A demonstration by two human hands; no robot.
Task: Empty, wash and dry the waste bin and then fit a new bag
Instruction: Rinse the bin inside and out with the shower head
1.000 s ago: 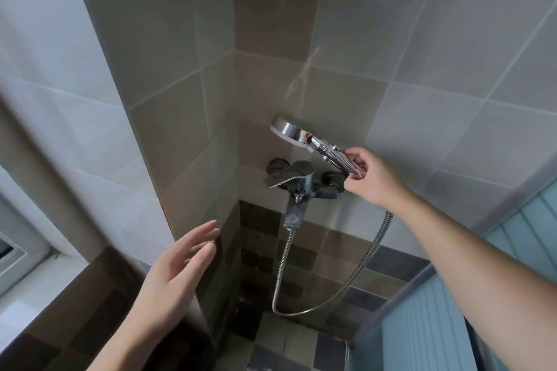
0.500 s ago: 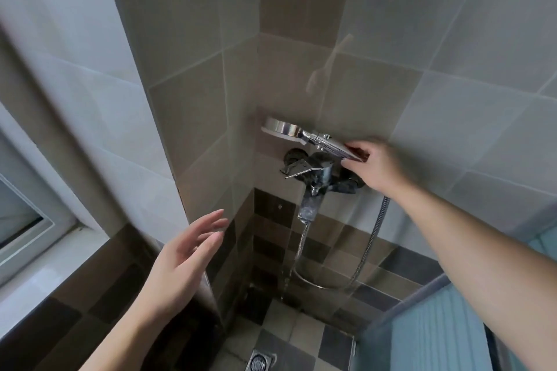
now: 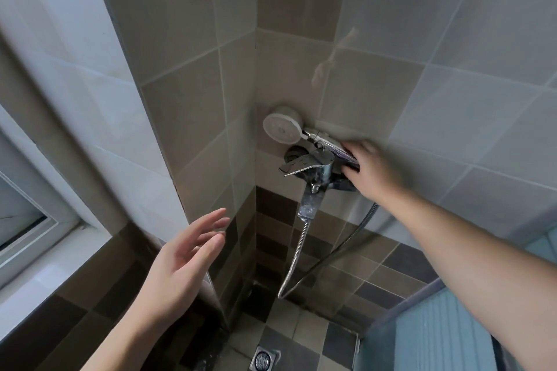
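Gripping the shower head (image 3: pixel 282 129) handle — lying level, face leftward — right hand (image 3: pixel 373 170); left hand (image 3: pixel 177 271) spread, empty.

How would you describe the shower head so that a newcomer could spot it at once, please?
Look to the tiled corner, just above the chrome mixer tap. The shower head is the round pale disc there, its handle under the right hand.
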